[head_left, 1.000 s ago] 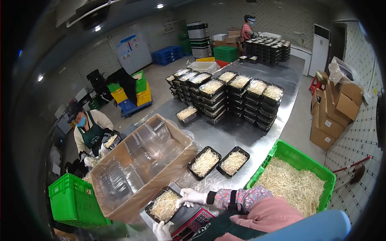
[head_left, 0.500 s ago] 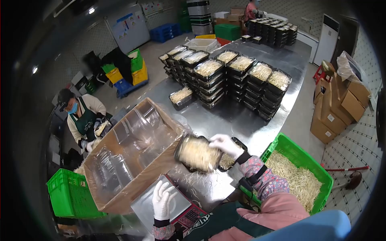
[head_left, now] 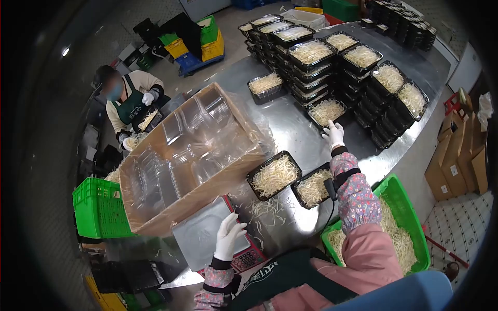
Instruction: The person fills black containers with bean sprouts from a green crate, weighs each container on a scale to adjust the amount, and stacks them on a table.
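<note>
While my left hand (head_left: 228, 236) rests with fingers spread loose on the bare steel scale platter (head_left: 205, 238), holding nothing, 2 filled trays sit in front of me. Further right, my right hand (head_left: 333, 135) reaches out, fingers slack at the near edge of a black tray of bean sprouts (head_left: 327, 111) on the steel table (head_left: 290, 129). I judge it light but flimsy, its loose sprouts easily spilled; best gripped by the stiff rim, kept level.

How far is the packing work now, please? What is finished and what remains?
Done: stacks of filled trays cover the steel table.
In hand: the right hand sets a filled tray near them; the left hand rests on the bare scale.
Left: two filled trays wait nearby, and the green crate holds many sprouts.
</note>
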### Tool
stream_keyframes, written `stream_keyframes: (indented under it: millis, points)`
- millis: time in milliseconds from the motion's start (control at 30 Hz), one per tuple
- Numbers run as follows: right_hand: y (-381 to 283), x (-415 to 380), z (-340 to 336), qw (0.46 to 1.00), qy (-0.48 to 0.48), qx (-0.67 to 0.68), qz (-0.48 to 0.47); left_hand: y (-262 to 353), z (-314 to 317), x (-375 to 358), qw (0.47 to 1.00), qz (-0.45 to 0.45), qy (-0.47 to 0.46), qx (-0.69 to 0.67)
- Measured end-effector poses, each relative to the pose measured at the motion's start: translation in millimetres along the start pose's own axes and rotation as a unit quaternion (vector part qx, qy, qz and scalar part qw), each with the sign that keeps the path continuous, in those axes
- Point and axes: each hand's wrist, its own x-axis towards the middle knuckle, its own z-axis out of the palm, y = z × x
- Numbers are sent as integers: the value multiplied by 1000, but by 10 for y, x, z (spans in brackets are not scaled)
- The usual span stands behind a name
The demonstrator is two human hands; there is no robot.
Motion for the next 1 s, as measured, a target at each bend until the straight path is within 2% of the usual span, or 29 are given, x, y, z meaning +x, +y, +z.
stream_keyframes:
  millis: [67,133,200,267,300,367,400,500,533,600,667,700,733,800,867,933,1000]
  points:
    - [-97,-138,-113,998,-45,21,-28,-133,100,216,1000,-13,-5,2]
    - [-387,-475,-269,992,-78,90,-34,-273,206,490,998,-20,-7,64]
    - [-816,-955,-508,974,-127,160,-93,-516,257,849,999,-27,-9,45]
    - [-1254,-1508,-811,949,-133,231,-167,-552,432,1103,998,-47,39,8]
    - [-1458,-1804,-1018,939,-124,247,-206,-562,472,1201,998,-55,43,-9]
    - [-1747,-2328,-1570,914,-102,262,-294,-679,508,1422,999,-12,41,-13]
    - [-1836,-2627,-1824,906,-63,234,-348,-759,525,1519,997,23,68,-13]
    - [-1825,-3268,-2688,891,73,165,-415,-769,517,1624,998,49,37,-29]
    - [-1757,-3443,-2969,897,111,149,-402,-738,526,1643,998,61,22,-20]
    - [-1521,-3745,-3495,919,188,40,-343,-497,635,1417,998,66,-5,-14]
    - [-1093,-3866,-4053,940,192,-114,-256,-474,495,1469,994,101,-43,10]
    - [-776,-3855,-4316,928,188,-243,-212,-361,461,1360,992,108,-66,11]
    - [-450,-3821,-4499,899,177,-366,-162,-299,391,1278,990,122,-76,13]
    - [76,-3792,-4532,853,128,-500,-85,-131,200,1056,989,104,-110,-4]
    - [449,-3648,-4282,753,49,-650,-91,83,54,708,986,98,-132,-16]
    - [614,-3579,-3852,697,-26,-713,-78,200,-184,494,981,104,-165,-15]
    - [656,-3506,-3505,651,-80,-750,-81,330,-345,237,982,133,-130,18]
